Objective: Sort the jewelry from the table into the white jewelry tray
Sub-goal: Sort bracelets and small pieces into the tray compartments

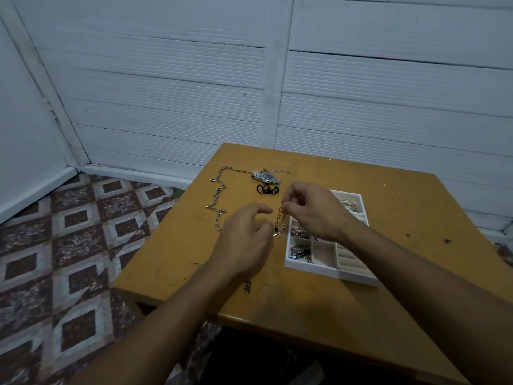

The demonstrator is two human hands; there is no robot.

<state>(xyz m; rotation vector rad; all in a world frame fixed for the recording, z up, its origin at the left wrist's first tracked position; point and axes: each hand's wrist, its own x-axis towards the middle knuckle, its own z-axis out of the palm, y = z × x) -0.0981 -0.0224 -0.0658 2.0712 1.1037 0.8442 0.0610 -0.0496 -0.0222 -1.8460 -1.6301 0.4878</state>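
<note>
My right hand (313,209) pinches the top of a short gold chain (279,215), which hangs down just left of the white jewelry tray (330,270). A dark bead and a clasp dangle at the chain's lower end, close to the fingertips of my left hand (244,240). Whether my left hand pinches that lower end is unclear. A long silver link chain (219,193), a silver wristwatch (267,177) and a small black piece (267,189) lie on the table beyond my hands. Several tray compartments hold jewelry.
The yellow wooden table (388,315) stands against a white panelled wall. Its left edge drops to a patterned tile floor (69,245). The tray sits right of centre, partly under my right forearm.
</note>
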